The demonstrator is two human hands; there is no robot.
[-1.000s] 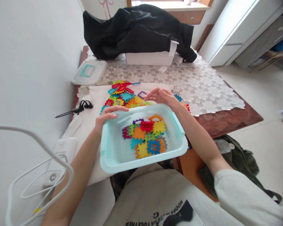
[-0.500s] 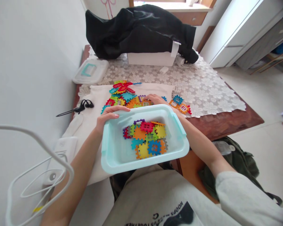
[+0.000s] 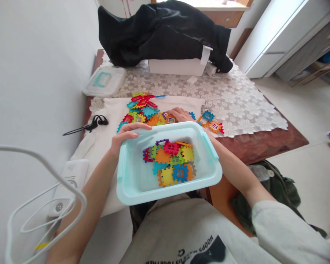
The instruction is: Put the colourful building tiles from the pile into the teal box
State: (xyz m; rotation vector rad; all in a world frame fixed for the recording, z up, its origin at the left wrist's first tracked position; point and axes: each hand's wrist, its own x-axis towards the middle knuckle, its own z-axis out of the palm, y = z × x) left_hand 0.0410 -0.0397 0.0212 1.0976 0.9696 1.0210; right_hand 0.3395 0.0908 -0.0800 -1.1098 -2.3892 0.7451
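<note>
My left hand (image 3: 126, 137) grips the far left corner of a pale turquoise plastic tub (image 3: 140, 196), its fingers over the rim. The tub is tilted towards me. Inside lie several interlocking plastic tiles (image 3: 167, 176) in yellow, orange, blue, red and green, some with window cut-outs. Beyond the far rim, my right hand (image 3: 180, 114) rests over a heap of similar tiles (image 3: 150, 111) on the cloth. Its fingers are stretched out across an orange window tile (image 3: 170, 119), and the tub hides part of the wrist.
A few joined tiles (image 3: 211, 121) lie to the right on the lace tablecloth (image 3: 244, 106). A clear lid (image 3: 106, 81) is at the back left, near black earphones (image 3: 95, 124). Black fabric (image 3: 165, 35) covers a white box. A white cable (image 3: 44, 156) loops at left.
My right hand has shifted slightly left over the heap, its fingers still on the tiles. The tub and my left hand stay almost in place.
</note>
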